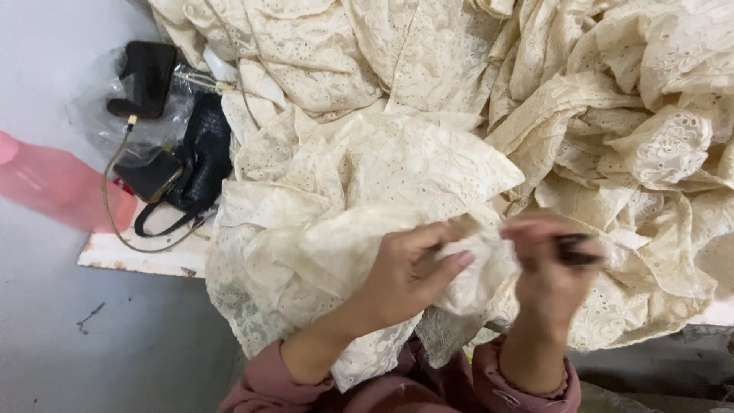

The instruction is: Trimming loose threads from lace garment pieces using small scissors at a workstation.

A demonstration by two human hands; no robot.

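Note:
A big heap of cream eyelet-lace fabric (428,115) covers the table and spills toward me. My left hand (409,275) pinches a bunched fold of this fabric (482,260) between thumb and fingers. My right hand (547,271) is blurred beside it, closed around a small dark tool (575,250) whose kind I cannot make out. Both hands meet at the same fold, near the front edge of the heap. Pink sleeves cover my wrists.
At the left lie a black handbag (200,157), a dark phone or power bank with a cable (149,177), and a black object on clear plastic (145,76). A white table edge (138,256) shows below them. A pink shape (53,183) lies on the grey floor.

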